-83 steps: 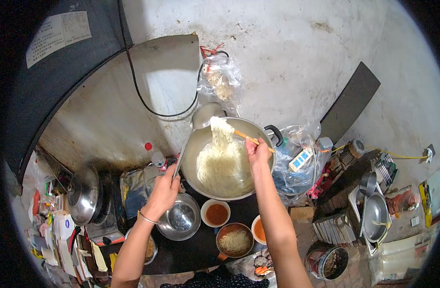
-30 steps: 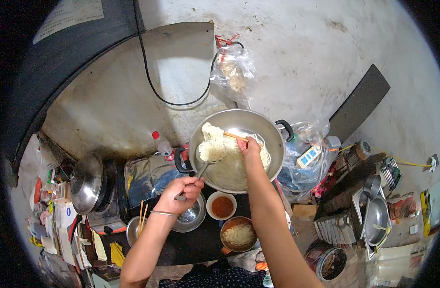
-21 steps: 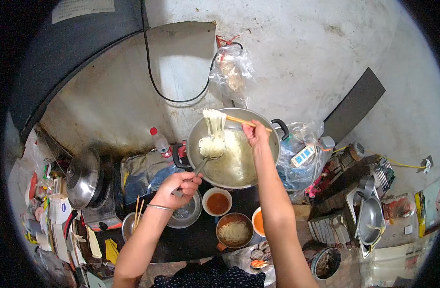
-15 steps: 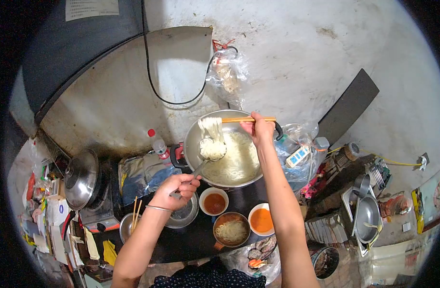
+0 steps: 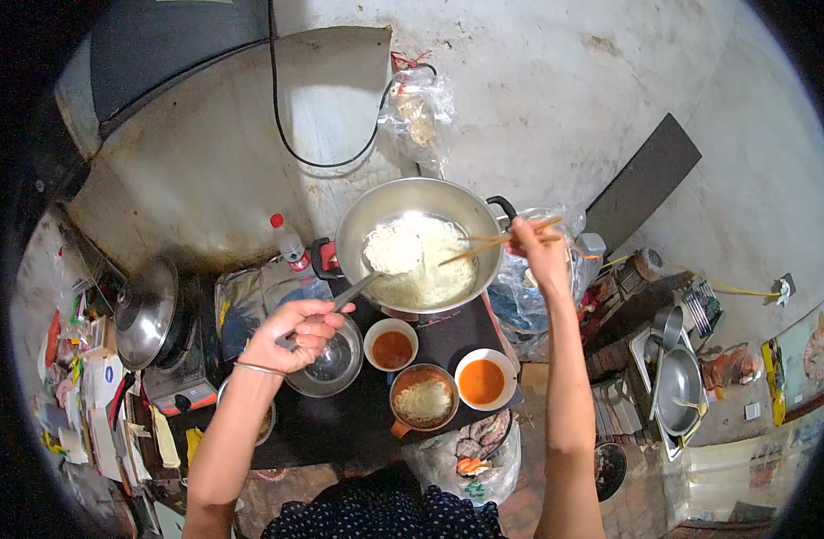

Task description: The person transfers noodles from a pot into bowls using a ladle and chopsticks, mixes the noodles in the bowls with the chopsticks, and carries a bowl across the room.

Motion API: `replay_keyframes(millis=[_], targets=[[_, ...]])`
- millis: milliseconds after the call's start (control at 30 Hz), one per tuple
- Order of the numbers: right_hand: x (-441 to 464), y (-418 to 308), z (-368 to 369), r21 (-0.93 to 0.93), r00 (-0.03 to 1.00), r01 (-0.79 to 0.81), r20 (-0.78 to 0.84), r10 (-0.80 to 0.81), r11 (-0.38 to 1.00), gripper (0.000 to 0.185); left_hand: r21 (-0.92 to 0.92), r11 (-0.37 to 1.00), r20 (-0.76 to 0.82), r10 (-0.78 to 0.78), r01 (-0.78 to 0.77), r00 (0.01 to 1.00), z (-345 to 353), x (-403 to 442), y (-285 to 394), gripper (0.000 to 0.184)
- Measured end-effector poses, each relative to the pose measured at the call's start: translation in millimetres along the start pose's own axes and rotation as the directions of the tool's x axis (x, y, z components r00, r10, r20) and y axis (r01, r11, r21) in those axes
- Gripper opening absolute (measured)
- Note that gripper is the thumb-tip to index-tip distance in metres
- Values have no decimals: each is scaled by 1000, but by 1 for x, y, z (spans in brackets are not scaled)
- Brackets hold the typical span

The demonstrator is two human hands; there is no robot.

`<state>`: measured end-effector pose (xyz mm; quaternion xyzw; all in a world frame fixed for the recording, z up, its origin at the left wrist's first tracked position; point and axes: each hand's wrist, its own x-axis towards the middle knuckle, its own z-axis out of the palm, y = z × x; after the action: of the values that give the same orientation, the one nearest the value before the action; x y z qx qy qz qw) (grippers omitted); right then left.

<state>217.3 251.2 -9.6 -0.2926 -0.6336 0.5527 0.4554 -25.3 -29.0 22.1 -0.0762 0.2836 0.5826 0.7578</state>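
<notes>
A wide steel pot holds pale noodles in cloudy liquid. My left hand is wrapped round the handle of a ladle, whose bowl lies in the pot under a heap of noodles. At the pot's right side my right hand grips a pair of chopsticks, their tips parted over the noodles. In front of the pot stand a bowl of dark red sauce, a bowl of orange sauce and a brown bowl with noodles.
Beside my left wrist is a steel basin. Farther left, a domed lid covers a pan on a stove. A red-capped bottle stands behind. Right of the pot are plastic bags; a steel pan lies farther right.
The noodles lifted on the chopsticks have come down into the ladle, which is lower in the pot. My right hand has moved right and down, and the chopsticks have spread apart.
</notes>
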Motion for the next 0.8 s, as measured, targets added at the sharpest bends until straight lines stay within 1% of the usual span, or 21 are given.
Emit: replay_keyframes(millis=[33,100,167,200,233,267,300,367,400,500,533,567,633,667,733,767,800], targets=[[-4,12,3,16,998,-56,38,55,998,25,-17,1000,24,-15,15,1000,1,-5,2,26],[-9,34,19,93,991,-128,39,125,987,25,-7,1000,21,-20,20,1000,6,-17,4,27],[-4,64,40,255,990,-132,-20,142,958,26,6,1000,14,-25,25,1000,13,-28,4,27],[-2,71,50,264,990,-130,-23,141,956,26,-2,999,14,-36,36,999,16,-35,3,28],[0,75,60,387,972,-189,-59,229,902,26,-9,999,15,-44,44,999,19,-40,2,28],[3,79,67,505,944,-238,-81,320,830,27,25,999,-12,-29,30,1000,20,-45,2,29],[5,81,70,511,944,-237,-79,320,826,27,30,999,-17,-26,27,1000,21,-49,1,29],[11,84,75,655,868,-359,-28,496,665,27,60,997,-26,-45,46,999,22,-55,0,30],[13,83,77,690,848,-362,-35,529,626,25,83,996,-41,-38,42,998,19,-57,0,30],[25,79,77,735,845,-349,-22,535,582,23,96,994,-22,-54,56,998,11,-58,2,30],[26,69,77,728,865,-337,-11,501,597,22,112,993,-53,-37,42,998,10,-57,1,28],[28,59,77,725,864,-342,-7,503,598,22,106,994,-53,-35,41,998,10,-56,1,28],[31,34,77,659,918,-262,-56,394,705,22,110,993,-70,-38,46,997,9,-52,0,26],[31,20,76,655,915,-268,-56,399,706,22,125,992,-76,-24,33,997,8,-50,0,25],[28,-14,77,509,957,-231,-36,289,829,25,114,993,-86,-27,37,996,5,-47,-1,25],[28,-25,80,507,955,-234,-38,293,830,25,113,993,-96,-28,39,995,4,-46,-1,25],[28,-34,84,443,976,-185,-19,216,877,25,135,990,-95,-32,45,995,3,-45,-1,25]])
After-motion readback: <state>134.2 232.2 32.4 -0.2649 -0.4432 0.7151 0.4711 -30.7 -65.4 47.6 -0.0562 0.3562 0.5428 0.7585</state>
